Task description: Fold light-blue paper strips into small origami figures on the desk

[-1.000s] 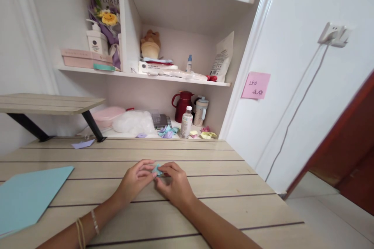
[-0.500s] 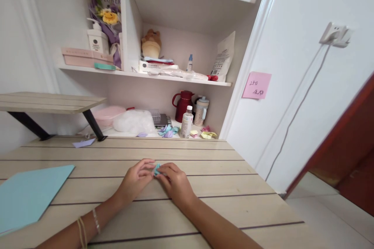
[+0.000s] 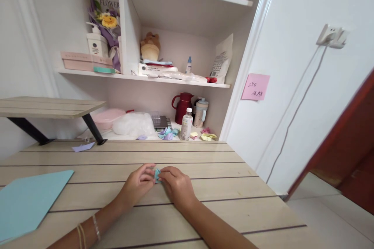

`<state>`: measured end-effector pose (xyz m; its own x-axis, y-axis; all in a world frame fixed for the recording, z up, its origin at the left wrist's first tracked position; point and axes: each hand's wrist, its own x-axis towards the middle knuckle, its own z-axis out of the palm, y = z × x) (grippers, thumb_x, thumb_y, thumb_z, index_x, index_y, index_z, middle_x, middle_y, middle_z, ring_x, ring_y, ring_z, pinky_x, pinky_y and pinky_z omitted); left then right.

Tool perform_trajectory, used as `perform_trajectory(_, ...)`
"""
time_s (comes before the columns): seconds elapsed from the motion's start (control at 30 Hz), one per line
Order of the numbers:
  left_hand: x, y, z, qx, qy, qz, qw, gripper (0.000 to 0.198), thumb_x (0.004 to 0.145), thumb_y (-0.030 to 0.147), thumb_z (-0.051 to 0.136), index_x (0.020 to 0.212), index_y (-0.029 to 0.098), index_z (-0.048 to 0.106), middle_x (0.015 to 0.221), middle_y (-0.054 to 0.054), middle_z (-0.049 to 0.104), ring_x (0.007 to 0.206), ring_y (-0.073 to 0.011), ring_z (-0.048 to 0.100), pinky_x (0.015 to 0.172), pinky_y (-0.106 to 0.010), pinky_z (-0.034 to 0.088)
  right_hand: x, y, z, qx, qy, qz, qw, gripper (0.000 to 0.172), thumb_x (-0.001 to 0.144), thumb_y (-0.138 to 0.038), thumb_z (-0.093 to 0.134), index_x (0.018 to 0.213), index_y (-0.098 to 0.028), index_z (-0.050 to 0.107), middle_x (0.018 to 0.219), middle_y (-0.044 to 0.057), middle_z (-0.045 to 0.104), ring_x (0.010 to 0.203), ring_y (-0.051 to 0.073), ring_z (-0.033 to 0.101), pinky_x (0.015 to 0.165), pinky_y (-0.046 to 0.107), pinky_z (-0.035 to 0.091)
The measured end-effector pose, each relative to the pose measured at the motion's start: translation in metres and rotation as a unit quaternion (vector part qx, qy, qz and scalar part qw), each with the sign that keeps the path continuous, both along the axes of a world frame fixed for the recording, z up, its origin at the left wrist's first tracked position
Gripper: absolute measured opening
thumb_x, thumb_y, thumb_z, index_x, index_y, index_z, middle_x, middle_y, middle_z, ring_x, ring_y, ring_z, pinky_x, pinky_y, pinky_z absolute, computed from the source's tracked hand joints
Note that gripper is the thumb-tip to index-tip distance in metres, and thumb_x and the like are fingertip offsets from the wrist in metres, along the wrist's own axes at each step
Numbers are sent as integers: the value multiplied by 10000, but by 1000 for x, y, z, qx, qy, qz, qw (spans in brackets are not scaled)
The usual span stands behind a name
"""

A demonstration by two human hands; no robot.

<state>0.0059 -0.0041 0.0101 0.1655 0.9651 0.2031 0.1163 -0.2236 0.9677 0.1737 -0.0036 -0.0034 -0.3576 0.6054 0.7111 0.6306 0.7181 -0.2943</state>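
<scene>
A small folded piece of light blue paper [image 3: 157,175] is between my two hands, just above or on the wooden tabletop. My left hand [image 3: 142,181] has its fingers curled around the paper's left side. From the right, my right hand [image 3: 178,184] pinches the paper between thumb and fingers. The paper's exact folds are partly covered by the fingertips. Off to the left lies a stack of light blue paper sheets [image 3: 32,198].
A purple folded paper [image 3: 83,147] lies by the leg of a small raised stand [image 3: 52,106]. Behind the table, a plastic bottle [image 3: 186,124], a red jug [image 3: 183,108] and blue and purple folded papers [image 3: 168,134] stand or lie on the low shelf.
The blue paper has turned between my hands and shows a broader face. My fingers have shifted slightly on it. The whole view has tipped up a little.
</scene>
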Motion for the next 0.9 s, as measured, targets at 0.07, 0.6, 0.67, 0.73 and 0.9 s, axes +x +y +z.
perform_trajectory(0.07, 1, 0, 0, -2, 3, 0, 1000, 369, 614, 118, 561, 981, 151, 565, 804, -33, 619, 695, -154, 625, 678, -283, 496, 0, 0, 0, 15, -11, 0, 1000, 176, 834, -173, 485, 910, -250, 624, 918, 27, 652, 841, 163, 588, 694, 251, 478)
perform_trajectory(0.6, -1, -1, 1, -16, -7, -50, 999, 338, 636, 124, 614, 962, 173, 539, 816, -16, 577, 767, -167, 604, 717, -287, 490, 0, 3, -2, 95, -67, -10, 993, 169, 815, -218, 506, 952, -196, 601, 933, 56, 652, 799, 169, 599, 696, 268, 486)
perform_trajectory(0.67, -1, -2, 0, -18, -10, -54, 998, 341, 637, 136, 633, 959, 179, 529, 830, -16, 571, 772, -165, 601, 724, -290, 489, 1, 4, -3, 105, -66, -5, 992, 155, 824, -202, 495, 934, -200, 604, 938, 45, 655, 810, 168, 595, 690, 269, 484)
perform_trajectory(0.73, -1, -2, 0, -20, -14, -52, 998, 358, 635, 151, 654, 964, 185, 517, 838, -12, 562, 770, -162, 602, 726, -290, 486, 1, 6, -5, 115, -58, -1, 992, 154, 831, -181, 484, 919, -207, 608, 932, 34, 659, 849, 172, 585, 704, 273, 479)
perform_trajectory(0.9, 1, -2, -1, -15, -13, -43, 999, 365, 606, 214, 707, 910, 190, 505, 799, -3, 568, 728, -154, 594, 687, -274, 478, 2, 9, -4, 138, -44, 28, 989, 166, 844, -149, 473, 924, -206, 607, 916, 29, 656, 919, 171, 551, 773, 283, 464)
